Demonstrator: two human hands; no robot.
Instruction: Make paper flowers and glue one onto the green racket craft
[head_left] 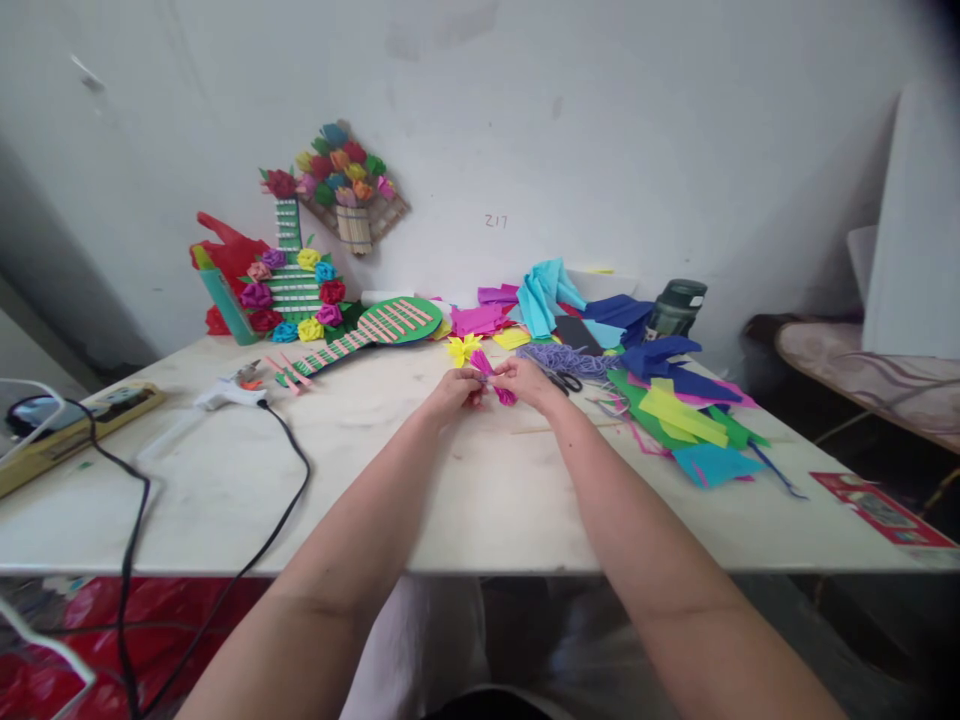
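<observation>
Magenta paper bunch [481,363] pinched between 2 hands

Location: toward the far middle of the worktop [510,510]. The left hand [455,391] and right hand [520,382] each have fingers closed on the bunch, partly covering its middle. Adjacent: 1 yellow paper flower [463,348] just beyond the left hand; lilac strands [562,360] and dark-handled scissors [571,382] beside the right hand. A thin stick [527,431] passes beneath the right forearm. Loose coloured paper [682,412] crowds the right side. At left, a glue gun [234,393] trails its black cable [305,470] over the near edge
</observation>
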